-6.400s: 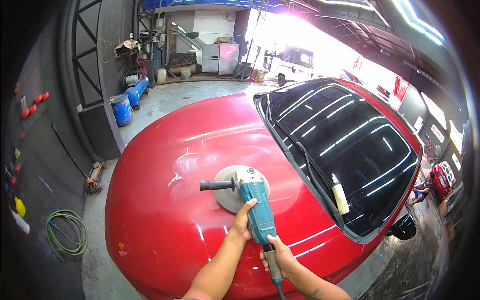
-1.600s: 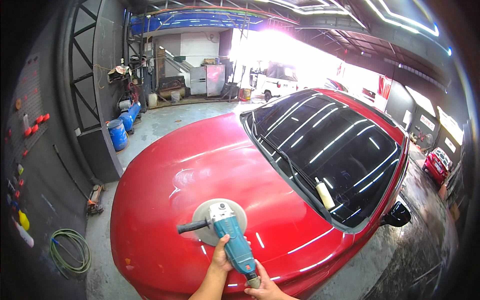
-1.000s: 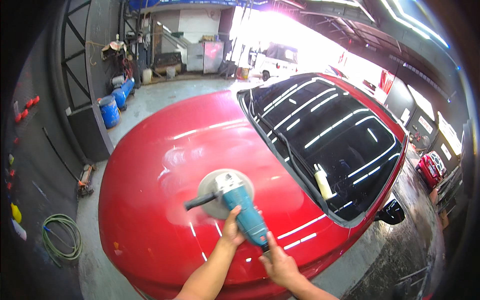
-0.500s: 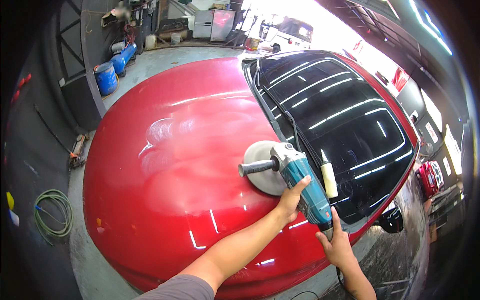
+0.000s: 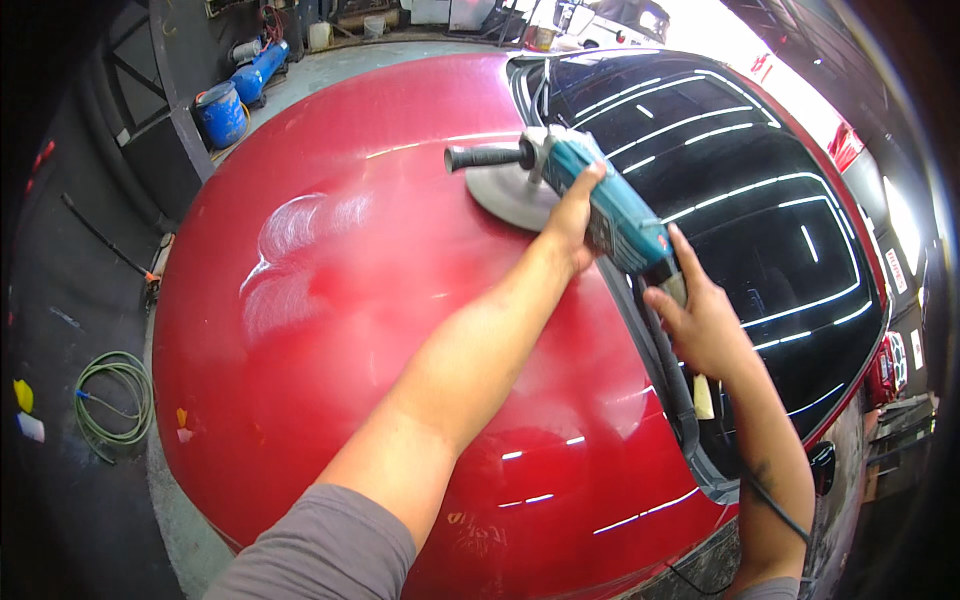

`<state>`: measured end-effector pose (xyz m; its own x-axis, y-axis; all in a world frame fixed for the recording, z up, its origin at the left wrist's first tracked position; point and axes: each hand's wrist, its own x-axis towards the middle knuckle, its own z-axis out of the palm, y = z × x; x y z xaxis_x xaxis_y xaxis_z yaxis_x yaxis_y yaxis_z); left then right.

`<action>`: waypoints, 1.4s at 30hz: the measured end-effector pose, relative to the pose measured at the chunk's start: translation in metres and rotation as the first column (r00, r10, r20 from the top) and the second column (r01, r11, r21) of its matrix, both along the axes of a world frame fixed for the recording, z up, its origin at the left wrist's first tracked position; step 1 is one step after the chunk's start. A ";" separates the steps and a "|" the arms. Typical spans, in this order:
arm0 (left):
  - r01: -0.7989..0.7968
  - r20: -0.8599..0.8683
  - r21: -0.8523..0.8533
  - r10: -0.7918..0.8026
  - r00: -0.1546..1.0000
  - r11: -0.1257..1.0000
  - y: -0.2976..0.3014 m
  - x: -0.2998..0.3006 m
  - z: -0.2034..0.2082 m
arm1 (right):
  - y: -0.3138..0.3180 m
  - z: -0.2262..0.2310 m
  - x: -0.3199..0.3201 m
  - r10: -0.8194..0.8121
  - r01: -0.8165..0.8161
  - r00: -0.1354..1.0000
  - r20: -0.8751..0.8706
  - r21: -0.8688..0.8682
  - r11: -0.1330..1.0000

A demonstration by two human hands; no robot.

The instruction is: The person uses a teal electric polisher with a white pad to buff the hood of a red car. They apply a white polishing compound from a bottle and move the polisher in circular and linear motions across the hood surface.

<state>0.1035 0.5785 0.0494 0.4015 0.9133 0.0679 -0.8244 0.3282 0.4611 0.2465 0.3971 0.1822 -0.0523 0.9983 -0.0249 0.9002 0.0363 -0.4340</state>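
The polisher [image 5: 612, 215], teal w/ a grey metal head, is over the far side of the red hood [image 5: 400, 220], right by the edge of the dark windshield [image 5: 740, 235]. Both hands are on it. L hand [image 5: 578, 225] is wrapped round the housing just behind the head, thumb on top, fingers mostly out of sight underneath. R hand [image 5: 698, 310] is curled at the rear end, index finger stretched along the side; exact squeeze can't be told. Side handle [image 5: 490, 157], black & ribbed, sticks out to the L w/ no hand on it.

Handling, as a judgement: prob. heavy & nose-weighted b/c of the metal head, so a two-hand hold makes sense, 1 near the head for the load, 1 at the rear for steering. Housing looks hard & stiff, smooth enough to get slippery if sweaty; the side handle's ribs would prob. give better leverage vs. twist. Round pale pad [image 5: 505, 195] looks like the softer part, no place for fingers; can't tell if it's spinning or sits fully flat. Hood paint is glossy, prob. slick & easily marked, esp. w/ an edge tilted in. Cord [image 5: 780, 510] crosses the R forearm, so it may drag a bit.
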 end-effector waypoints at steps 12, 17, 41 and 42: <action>-0.014 -0.006 -0.017 0.014 1.000 1.000 -0.027 0.007 0.019 | -0.009 0.014 0.008 -0.023 0.023 1.000 0.010 -0.030 0.999; -0.019 0.024 -0.060 0.021 1.000 0.998 -0.113 0.031 0.011 | -0.094 0.005 0.036 0.044 -0.041 0.997 -0.068 0.035 0.999; 0.222 0.068 -0.160 -0.213 0.975 0.962 -0.349 0.024 -0.031 | -0.351 -0.069 0.007 -0.145 0.158 0.974 -0.175 0.063 0.985; 0.253 0.121 -0.151 -0.236 0.964 0.956 -0.339 0.011 -0.030 | -0.340 -0.070 -0.004 -0.137 0.152 0.973 -0.185 0.072 0.986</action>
<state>0.1150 0.2399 0.0193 0.6128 0.7899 -0.0229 -0.7487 0.5897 0.3028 0.2429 0.0569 0.1122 0.0969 0.9937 0.0568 0.8067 -0.0449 -0.5892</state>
